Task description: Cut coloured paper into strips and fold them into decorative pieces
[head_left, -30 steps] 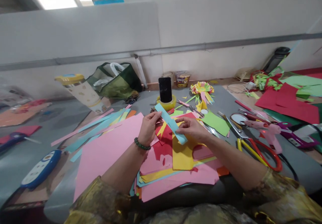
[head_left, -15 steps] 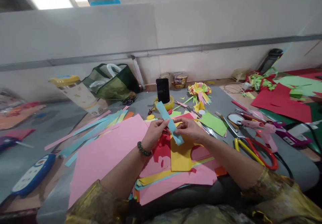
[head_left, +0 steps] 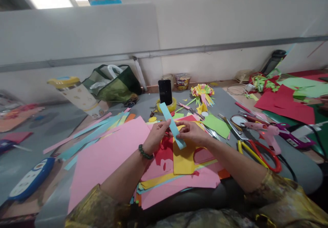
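Note:
A light blue paper strip [head_left: 170, 118] slants between my two hands, above the coloured paper pile. My left hand [head_left: 157, 134], with a dark bead bracelet at the wrist, pinches the strip's left edge near its middle. Lower down on the other edge, the fingers of my right hand [head_left: 192, 132] are closed on the same strip. Beneath them lie a yellow paper piece [head_left: 183, 161], red paper scraps [head_left: 164, 154] and pink sheets [head_left: 176, 190]. A large pink sheet [head_left: 110, 153] spreads out left of my left hand.
Red-and-yellow-handled scissors [head_left: 265, 156] and a pink glue gun [head_left: 269, 132] lie right of my right hand. A phone [head_left: 165, 92] stands against a yellow tape roll [head_left: 174, 105]. A paper flower [head_left: 202, 90], a tumbler [head_left: 77, 96] and a green bag [head_left: 114, 84] stand farther back.
The strip's lower end, which was slightly bent, now looks flatter and straighter. Both hands stay nearly in place, still holding it. The whole view has shifted slightly.

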A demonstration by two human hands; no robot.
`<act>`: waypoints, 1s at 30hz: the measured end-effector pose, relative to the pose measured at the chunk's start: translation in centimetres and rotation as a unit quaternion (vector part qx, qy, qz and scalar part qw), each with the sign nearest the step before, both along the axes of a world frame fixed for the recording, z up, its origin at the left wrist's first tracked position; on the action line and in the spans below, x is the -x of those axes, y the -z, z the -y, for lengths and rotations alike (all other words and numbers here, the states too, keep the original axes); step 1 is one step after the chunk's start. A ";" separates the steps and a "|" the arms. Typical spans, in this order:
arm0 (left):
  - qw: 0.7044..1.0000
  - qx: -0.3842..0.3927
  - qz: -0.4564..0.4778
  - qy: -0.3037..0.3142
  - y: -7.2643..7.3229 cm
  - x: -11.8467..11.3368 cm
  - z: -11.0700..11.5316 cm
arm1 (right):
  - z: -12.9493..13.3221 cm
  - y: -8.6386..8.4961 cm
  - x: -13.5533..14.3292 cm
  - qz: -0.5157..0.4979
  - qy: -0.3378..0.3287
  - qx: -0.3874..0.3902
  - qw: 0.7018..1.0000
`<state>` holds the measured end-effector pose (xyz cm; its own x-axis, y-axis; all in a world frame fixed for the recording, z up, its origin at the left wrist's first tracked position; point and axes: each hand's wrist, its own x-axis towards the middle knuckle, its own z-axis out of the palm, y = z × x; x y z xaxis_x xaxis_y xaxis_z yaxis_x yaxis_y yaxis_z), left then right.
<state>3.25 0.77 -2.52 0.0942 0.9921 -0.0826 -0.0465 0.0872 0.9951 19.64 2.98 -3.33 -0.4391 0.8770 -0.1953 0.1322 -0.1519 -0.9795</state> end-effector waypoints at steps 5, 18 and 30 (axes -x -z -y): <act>0.999 -0.028 -0.043 -0.014 0.0 -0.1 0.0 | 0.2 -0.2 0.0 -0.002 0.006 0.008 1.000; 0.998 0.011 0.018 -0.063 0.0 0.6 -0.6 | 0.0 0.1 -0.3 0.022 -0.034 0.010 0.999; 0.996 0.024 0.052 -0.072 -0.2 0.7 -0.8 | 0.1 0.1 -0.4 0.040 -0.055 0.010 0.998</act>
<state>2.58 1.57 -2.29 -0.0375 0.9912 -0.1266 -0.1645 0.1188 0.9792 20.04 2.93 -3.39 -0.5142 0.8206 -0.2496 0.2262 -0.1510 -0.9623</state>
